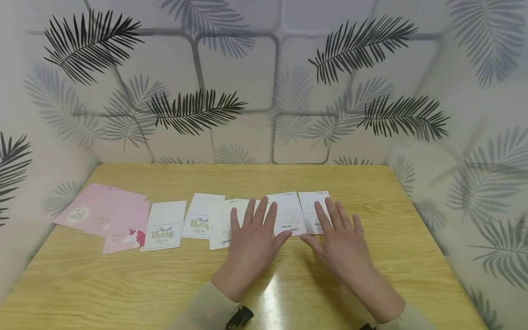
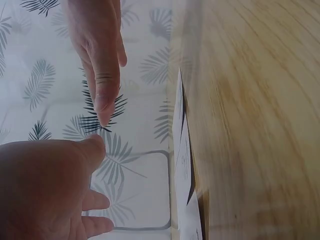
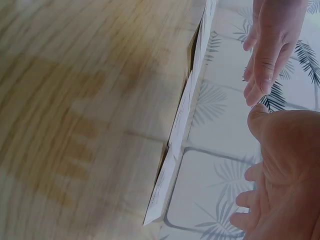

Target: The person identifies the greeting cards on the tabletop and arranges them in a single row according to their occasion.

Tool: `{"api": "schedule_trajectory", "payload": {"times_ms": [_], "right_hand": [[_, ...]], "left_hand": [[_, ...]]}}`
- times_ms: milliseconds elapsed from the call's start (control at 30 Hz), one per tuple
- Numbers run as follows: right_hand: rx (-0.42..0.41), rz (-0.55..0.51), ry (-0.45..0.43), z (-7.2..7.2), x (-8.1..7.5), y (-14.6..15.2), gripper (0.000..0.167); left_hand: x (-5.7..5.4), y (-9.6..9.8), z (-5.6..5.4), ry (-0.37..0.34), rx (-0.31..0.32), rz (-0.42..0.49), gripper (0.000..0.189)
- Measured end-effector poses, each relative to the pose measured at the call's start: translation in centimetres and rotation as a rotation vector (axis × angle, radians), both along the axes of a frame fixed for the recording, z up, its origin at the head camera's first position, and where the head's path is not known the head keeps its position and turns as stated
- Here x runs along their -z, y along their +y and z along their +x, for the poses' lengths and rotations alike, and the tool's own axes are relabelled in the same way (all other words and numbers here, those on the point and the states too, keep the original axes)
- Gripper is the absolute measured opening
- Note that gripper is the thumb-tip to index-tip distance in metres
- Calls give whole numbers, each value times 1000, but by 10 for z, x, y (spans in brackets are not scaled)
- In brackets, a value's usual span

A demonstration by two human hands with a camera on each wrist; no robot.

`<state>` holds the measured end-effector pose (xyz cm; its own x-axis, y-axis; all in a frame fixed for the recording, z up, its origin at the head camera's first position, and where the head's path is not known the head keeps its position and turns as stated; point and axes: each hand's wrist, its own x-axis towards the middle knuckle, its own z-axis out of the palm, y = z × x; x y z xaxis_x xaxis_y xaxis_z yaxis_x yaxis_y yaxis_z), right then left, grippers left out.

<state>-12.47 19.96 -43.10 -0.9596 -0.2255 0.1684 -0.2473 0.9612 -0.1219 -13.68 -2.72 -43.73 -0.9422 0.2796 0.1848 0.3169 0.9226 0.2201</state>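
Note:
A row of paper cards lies on the wooden table. My left hand, fingers spread, hovers over the middle of the row and partly hides a cream card and a white heart card. Fingers of my right hand are also spread, covering part of the rightmost white card. Both wrist views show the hands raised above the cards with nothing held, the thumbs close together. Left of them lie two white "Thank you" cards and several pink cards.
The wooden table meets a pale leaf-patterned backdrop behind the cards and at both sides. Several cards overlap their neighbours. In the right wrist view, some card edges stand slightly off the table.

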Motion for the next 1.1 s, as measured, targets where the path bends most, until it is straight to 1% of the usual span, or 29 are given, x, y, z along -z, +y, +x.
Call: {"api": "schedule_trajectory", "payload": {"times_ms": [200, 333, 600, 867, 1100], "right_hand": [[22, -7, -10, -2, 1, 9, 86], [27, -18, -19, -4, 2, 16, 86], [57, -56, -60, -9, 5, 28, 87], [75, -64, -74, -13, 8, 40, 87], [95, -67, -103, -15, 10, 48, 87]], "left_hand": [[1, 10, -3, -1, 15, 13, 78], [4, 17, -7, -11, 22, 23, 78], [10, 33, -12, 52, 39, 22, 73], [14, 47, -16, 71, 47, 15, 68], [21, 59, -19, 86, 49, -5, 65]]}}
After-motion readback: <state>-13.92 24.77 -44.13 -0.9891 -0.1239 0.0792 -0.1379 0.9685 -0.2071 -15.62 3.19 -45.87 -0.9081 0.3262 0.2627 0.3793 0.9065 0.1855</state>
